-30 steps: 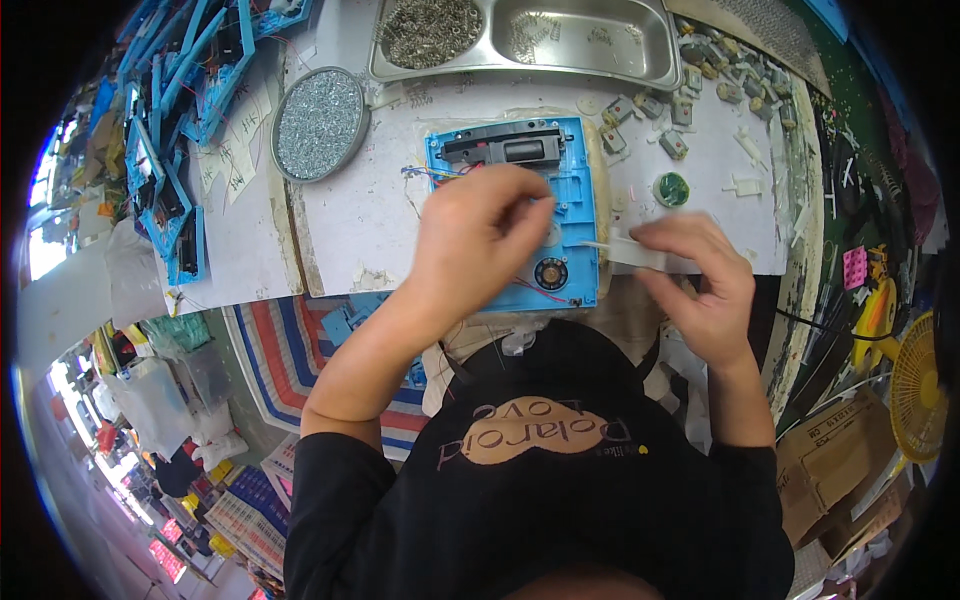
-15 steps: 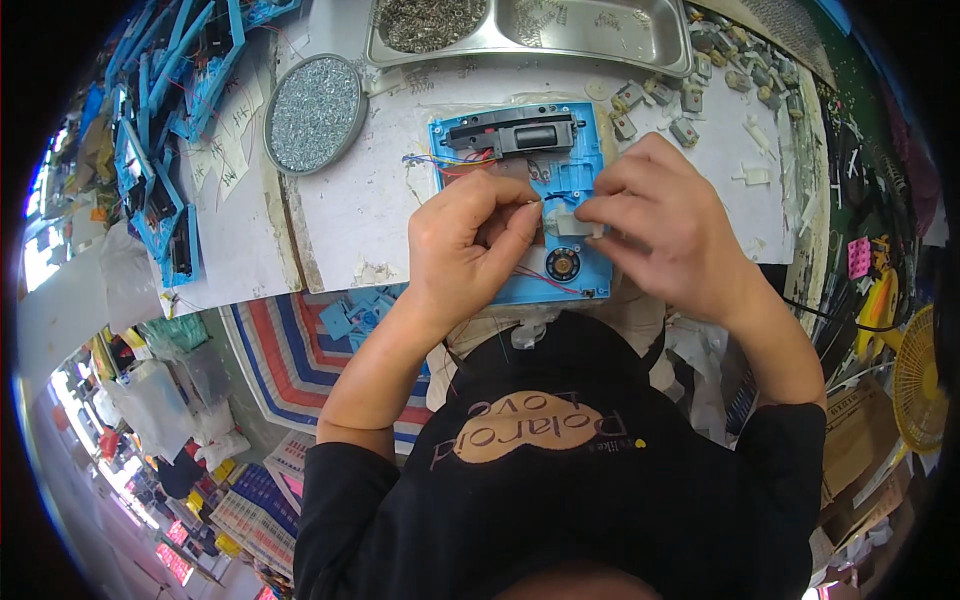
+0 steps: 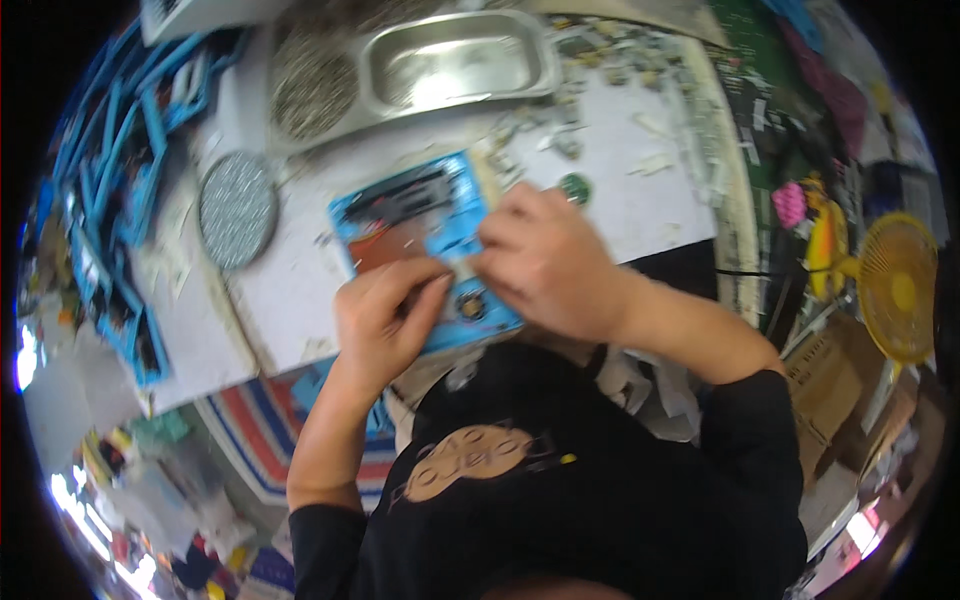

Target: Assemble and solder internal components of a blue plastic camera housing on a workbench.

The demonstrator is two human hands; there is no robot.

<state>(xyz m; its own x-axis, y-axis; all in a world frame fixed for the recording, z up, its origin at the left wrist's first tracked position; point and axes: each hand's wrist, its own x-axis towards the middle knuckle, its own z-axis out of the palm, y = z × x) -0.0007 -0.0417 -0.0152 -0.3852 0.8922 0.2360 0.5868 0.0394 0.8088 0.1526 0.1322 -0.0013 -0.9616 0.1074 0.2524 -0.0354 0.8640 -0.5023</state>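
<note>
A blue plastic housing lies open on the table in front of me, with both hands over its right part. A long black module sits along its far side, and a small round speaker is at its near right. My left hand is closed in a pinch at the housing's middle; anything between its fingertips is hidden. My right hand comes in from the right, its fingers bent together close to the left fingertips. Blur hides what they grip.
Beyond the housing stands a metal tray with springs. A round dish of screws is at left, near stacked blue housings. Small gear motors and a round green thing lie at right. A yellow fan stands far right.
The whole view has turned and shifted, so the housing and hands now appear further left and lower. Both hands stay together over the housing. The picture is blurrier.
</note>
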